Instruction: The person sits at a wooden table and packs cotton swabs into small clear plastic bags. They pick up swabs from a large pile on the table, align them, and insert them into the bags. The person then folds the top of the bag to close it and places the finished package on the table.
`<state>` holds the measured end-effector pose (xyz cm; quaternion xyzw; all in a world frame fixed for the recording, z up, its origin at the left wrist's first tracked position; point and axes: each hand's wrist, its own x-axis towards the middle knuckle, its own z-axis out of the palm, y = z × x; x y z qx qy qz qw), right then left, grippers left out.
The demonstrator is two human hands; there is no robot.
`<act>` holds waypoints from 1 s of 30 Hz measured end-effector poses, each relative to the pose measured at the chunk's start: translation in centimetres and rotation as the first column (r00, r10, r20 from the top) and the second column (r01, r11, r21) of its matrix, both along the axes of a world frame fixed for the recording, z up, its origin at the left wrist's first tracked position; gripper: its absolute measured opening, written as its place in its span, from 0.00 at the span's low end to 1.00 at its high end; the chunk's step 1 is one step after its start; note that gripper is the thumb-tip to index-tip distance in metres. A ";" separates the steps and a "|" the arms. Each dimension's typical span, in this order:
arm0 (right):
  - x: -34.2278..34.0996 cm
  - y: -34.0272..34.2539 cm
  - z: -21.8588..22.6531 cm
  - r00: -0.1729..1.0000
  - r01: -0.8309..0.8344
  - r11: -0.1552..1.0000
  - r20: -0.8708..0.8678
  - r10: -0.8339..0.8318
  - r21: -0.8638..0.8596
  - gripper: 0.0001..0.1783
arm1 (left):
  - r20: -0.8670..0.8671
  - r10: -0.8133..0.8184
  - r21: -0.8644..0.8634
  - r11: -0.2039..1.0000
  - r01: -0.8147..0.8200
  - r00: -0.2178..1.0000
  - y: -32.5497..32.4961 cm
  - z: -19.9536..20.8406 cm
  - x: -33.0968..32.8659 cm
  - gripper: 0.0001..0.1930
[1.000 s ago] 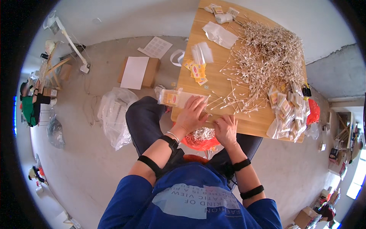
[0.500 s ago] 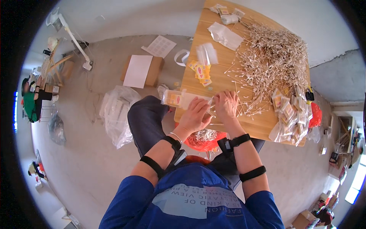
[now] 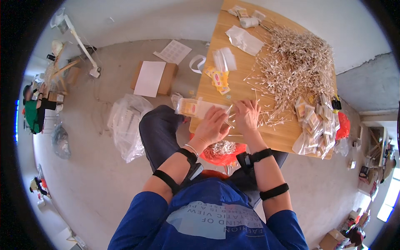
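At the near left edge of the table, a clear plastic packet of cotton swabs [image 3: 188, 107] with a yellow label lies partly past the edge. Its empty clear sleeve stretches right, under the fingers of my left hand [image 3: 213, 125], which presses and grips it. Just right of it is my right hand [image 3: 247, 116], resting at the tabletop with fingers bent together; what they pinch is hidden. A thin white-tipped stick shows between the two hands. Close to my right hand, loose cotton swabs [image 3: 275, 118] lie scattered.
A large heap of cotton swabs [image 3: 296, 62] covers the wooden table's [image 3: 246, 75] right side. Filled packets [image 3: 318, 127] pile at the right corner. Yellow labels [image 3: 220, 79] and clear sleeves [image 3: 225, 59] lie left. Below the edge hangs a red bag [image 3: 223, 156] of swabs.
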<state>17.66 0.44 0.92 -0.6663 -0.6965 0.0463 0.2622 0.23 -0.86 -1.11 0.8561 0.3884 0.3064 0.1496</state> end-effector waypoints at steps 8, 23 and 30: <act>0.5 0.9 -0.3 0.999 -0.043 0.997 0.030 0.045 -0.068 0.07 | 0.015 0.005 0.036 0.999 -0.006 1.000 -0.1 0.4 0.1 0.22; 0.4 -0.4 -0.1 1.000 0.015 0.999 0.001 -0.015 -0.034 0.07 | 0.014 -0.006 -0.019 1.000 0.006 1.000 0.0 0.0 0.1 0.22; 0.0 1.9 0.5 0.991 -0.107 0.976 0.055 0.119 -0.192 0.06 | -0.006 -0.018 -0.005 1.000 0.018 1.000 0.0 0.1 -0.1 0.22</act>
